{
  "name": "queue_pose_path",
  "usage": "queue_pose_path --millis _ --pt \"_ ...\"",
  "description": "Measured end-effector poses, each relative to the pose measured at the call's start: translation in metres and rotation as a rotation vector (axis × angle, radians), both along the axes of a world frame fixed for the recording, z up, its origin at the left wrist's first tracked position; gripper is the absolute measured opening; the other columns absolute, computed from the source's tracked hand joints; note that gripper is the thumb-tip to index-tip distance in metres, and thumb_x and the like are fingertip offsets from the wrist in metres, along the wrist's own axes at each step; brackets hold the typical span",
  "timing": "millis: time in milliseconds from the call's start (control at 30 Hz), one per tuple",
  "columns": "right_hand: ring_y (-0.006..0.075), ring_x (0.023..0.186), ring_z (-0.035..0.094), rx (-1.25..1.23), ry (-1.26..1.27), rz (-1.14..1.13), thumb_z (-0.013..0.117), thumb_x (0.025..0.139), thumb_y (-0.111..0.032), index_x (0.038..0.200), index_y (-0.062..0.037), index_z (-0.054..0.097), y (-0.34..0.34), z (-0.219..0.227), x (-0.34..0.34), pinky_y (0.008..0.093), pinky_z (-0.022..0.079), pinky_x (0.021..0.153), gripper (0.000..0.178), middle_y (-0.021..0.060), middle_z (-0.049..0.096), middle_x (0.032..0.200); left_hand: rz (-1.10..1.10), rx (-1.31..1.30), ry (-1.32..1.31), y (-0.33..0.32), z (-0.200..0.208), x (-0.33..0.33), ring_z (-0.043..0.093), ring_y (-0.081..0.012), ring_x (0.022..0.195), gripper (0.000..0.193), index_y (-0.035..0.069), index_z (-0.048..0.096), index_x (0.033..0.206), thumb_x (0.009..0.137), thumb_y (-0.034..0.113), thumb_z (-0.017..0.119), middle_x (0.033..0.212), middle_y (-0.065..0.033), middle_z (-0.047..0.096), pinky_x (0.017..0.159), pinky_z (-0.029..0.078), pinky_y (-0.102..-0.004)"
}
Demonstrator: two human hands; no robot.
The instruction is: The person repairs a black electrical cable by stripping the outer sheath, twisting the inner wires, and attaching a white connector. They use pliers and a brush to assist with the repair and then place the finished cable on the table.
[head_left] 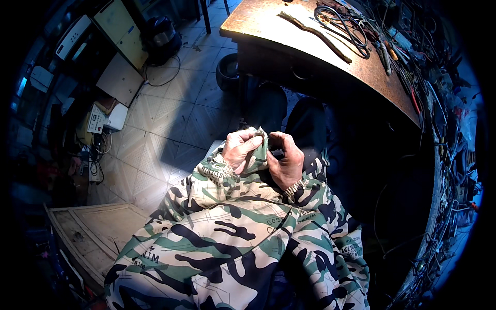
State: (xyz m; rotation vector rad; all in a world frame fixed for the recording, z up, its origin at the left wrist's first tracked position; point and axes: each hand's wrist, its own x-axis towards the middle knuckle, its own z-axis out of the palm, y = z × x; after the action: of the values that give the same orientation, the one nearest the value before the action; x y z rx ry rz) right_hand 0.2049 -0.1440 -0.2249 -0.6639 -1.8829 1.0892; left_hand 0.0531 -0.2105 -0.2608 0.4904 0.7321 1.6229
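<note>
I wear a loose camouflage jacket (217,243) in green, black and beige. A gathered fold of its cloth (257,161) stands up in front of my lap. My left hand (239,150) pinches this fold near its top, thumb over the curled fingers. On the other side, my right hand (288,161) has its fingers bent and its thumb against the cloth's edge. A small gap shows between that thumb and forefinger. The top tip of the fold looks frayed or crumpled; anything tucked inside it is hidden.
A wooden desk (253,20) stands ahead and right, bearing a dark stick-like piece (318,36), a coiled black cable (356,44) and tangled wires (439,103). A dark round tub (226,75) sits on the tiled floor (155,116). At lower left lies a wooden panel (98,227).
</note>
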Motion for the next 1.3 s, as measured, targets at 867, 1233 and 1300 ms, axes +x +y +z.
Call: queue_pose_path --millis 867,1233,1300 --pt "0.0124 0.090 0.068 -0.614 0.234 0.239 0.077 0.082 0.000 0.112 0.0043 0.067 0.020 -0.006 0.007 0.0252 0.054 0.082 0.032 0.0079 0.072 0.100 0.016 0.184 -0.015 0.003 -0.006 -0.010 0.068 -0.0221 0.102 0.019 -0.003 0.066 0.113 0.096 0.004 0.062 0.113 -0.0144 0.069 0.093 0.056 -0.0355" --pt "0.0138 0.092 0.068 -0.791 0.312 0.264 0.076 0.083 0.003 0.117 0.0071 0.065 0.024 -0.007 0.008 0.0264 0.055 0.084 0.036 0.0117 0.072 0.104 0.014 0.232 -0.047 0.009 -0.008 -0.011 0.063 -0.0235 0.113 0.025 -0.002 0.065 0.117 0.095 0.009 0.066 0.122 -0.0144 0.065 0.100 0.052 -0.0376" --pt "0.0141 0.094 0.068 -0.752 0.305 0.279 0.075 0.083 0.004 0.117 0.0068 0.065 0.024 -0.008 0.006 0.0264 0.054 0.086 0.035 0.0114 0.072 0.106 0.040 0.256 0.014 0.010 -0.008 -0.008 0.063 -0.0220 0.113 0.026 -0.002 0.065 0.118 0.094 0.009 0.067 0.122 -0.0134 0.065 0.099 0.052 -0.0354"
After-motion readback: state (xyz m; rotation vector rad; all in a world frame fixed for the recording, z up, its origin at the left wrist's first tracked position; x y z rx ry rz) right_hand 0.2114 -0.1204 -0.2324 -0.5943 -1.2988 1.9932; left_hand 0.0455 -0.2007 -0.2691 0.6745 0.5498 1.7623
